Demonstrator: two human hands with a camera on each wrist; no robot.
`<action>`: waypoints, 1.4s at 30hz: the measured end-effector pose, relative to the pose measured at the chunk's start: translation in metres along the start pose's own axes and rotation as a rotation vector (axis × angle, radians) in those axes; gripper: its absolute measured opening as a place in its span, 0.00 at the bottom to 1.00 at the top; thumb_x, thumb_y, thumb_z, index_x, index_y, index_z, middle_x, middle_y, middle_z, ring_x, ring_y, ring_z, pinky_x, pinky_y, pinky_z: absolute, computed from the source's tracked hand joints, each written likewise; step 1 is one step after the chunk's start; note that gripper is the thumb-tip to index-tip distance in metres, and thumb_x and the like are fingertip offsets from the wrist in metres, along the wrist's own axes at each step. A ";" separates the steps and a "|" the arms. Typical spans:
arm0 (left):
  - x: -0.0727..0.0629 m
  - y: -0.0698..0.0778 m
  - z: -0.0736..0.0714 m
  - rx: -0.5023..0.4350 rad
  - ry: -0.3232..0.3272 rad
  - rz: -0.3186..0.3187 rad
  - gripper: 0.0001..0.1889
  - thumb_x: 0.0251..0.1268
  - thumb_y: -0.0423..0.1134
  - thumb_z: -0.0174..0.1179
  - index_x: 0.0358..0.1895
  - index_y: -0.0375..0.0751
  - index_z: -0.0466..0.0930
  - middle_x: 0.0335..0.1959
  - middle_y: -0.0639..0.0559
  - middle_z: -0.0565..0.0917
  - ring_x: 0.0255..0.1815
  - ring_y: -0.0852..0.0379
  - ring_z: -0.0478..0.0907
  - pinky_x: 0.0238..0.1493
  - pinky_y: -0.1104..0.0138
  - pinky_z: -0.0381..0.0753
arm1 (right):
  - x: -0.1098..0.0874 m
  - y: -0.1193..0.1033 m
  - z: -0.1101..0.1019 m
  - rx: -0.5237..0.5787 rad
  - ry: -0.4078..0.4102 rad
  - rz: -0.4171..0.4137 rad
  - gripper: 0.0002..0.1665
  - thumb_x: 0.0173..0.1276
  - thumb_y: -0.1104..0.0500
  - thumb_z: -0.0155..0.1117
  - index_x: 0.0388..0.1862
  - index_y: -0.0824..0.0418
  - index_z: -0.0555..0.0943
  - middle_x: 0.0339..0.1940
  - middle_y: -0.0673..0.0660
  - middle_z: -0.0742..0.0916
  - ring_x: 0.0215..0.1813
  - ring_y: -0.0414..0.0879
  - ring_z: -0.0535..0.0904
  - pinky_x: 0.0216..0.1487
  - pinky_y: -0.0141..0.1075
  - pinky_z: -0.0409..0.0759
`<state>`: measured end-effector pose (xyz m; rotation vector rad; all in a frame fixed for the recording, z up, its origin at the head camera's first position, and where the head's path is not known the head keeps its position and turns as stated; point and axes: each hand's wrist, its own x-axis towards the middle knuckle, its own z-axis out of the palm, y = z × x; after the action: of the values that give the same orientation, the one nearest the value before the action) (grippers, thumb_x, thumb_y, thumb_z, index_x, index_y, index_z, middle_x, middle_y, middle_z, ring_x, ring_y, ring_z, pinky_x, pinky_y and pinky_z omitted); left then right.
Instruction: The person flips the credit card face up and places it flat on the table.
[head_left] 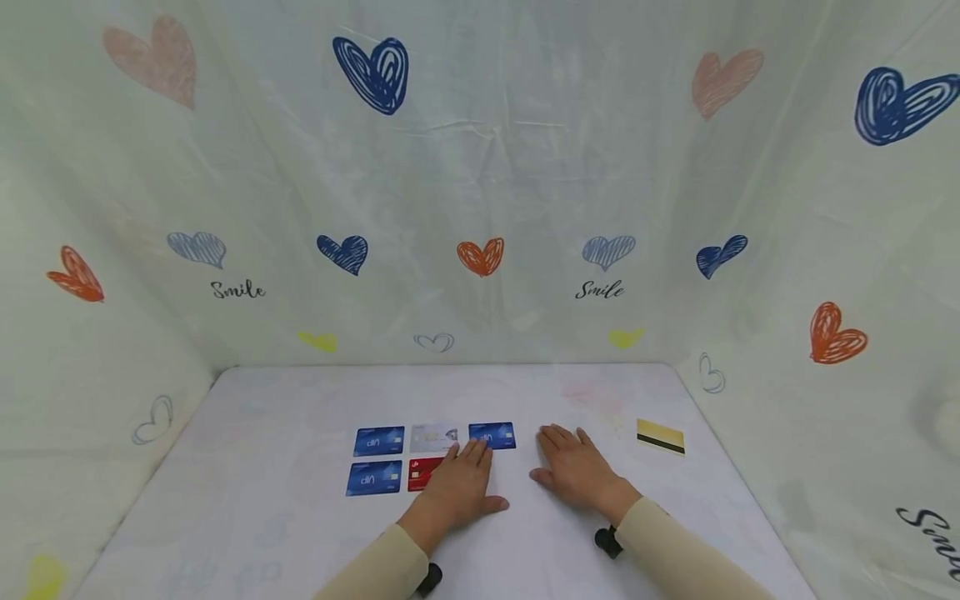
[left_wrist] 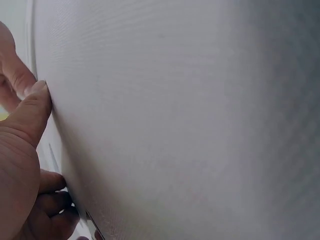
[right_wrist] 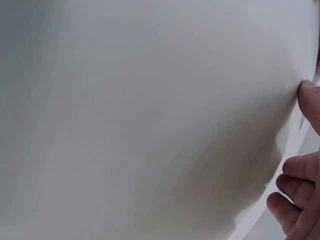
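Note:
My left hand (head_left: pixel 459 485) lies on the white table with straight fingers and the thumb spread out. Its fingertips reach the near edge of a blue bank card (head_left: pixel 495 432), and its back hides part of a red card (head_left: pixel 422 472). To the left are a silver-white card (head_left: pixel 429 438) and two blue cards, one behind (head_left: pixel 379 442) and one in front (head_left: pixel 374 478). Palm down, my right hand (head_left: pixel 576 468) rests on the table right of the cards, fingers extended, holding nothing. The left wrist view shows the left thumb (left_wrist: pixel 35 107) against the tabletop.
A yellow card with a dark stripe (head_left: pixel 661 437) lies apart at the right of the white table (head_left: pixel 247 500). A pale curtain printed with hearts (head_left: pixel 480 183) stands behind the table and along both sides. Dark straps show under both sleeves.

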<state>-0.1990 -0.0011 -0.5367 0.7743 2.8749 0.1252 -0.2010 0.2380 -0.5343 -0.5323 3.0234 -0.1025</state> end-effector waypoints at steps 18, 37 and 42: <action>0.002 0.002 0.003 -0.030 0.010 -0.003 0.48 0.65 0.71 0.64 0.81 0.44 0.66 0.84 0.48 0.65 0.85 0.47 0.60 0.83 0.47 0.59 | -0.070 0.120 -0.003 0.055 0.080 0.341 0.58 0.77 0.29 0.57 0.77 0.80 0.61 0.78 0.81 0.66 0.79 0.77 0.59 0.72 0.81 0.49; -0.001 0.002 0.002 -0.011 0.006 -0.007 0.48 0.65 0.70 0.64 0.81 0.44 0.66 0.84 0.49 0.65 0.85 0.47 0.59 0.83 0.47 0.58 | -0.065 0.082 0.007 0.018 0.042 0.236 0.47 0.80 0.38 0.56 0.74 0.78 0.68 0.77 0.76 0.72 0.80 0.74 0.63 0.76 0.76 0.52; -0.006 0.004 0.003 -0.028 0.011 0.019 0.46 0.68 0.67 0.63 0.82 0.45 0.65 0.84 0.49 0.64 0.86 0.48 0.58 0.84 0.46 0.57 | -0.062 0.053 0.009 0.032 0.029 0.161 0.43 0.82 0.41 0.56 0.75 0.76 0.69 0.78 0.73 0.72 0.81 0.70 0.63 0.78 0.74 0.53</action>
<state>-0.1916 -0.0005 -0.5388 0.7985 2.8702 0.1720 -0.1602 0.3089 -0.5435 -0.2856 3.0728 -0.1511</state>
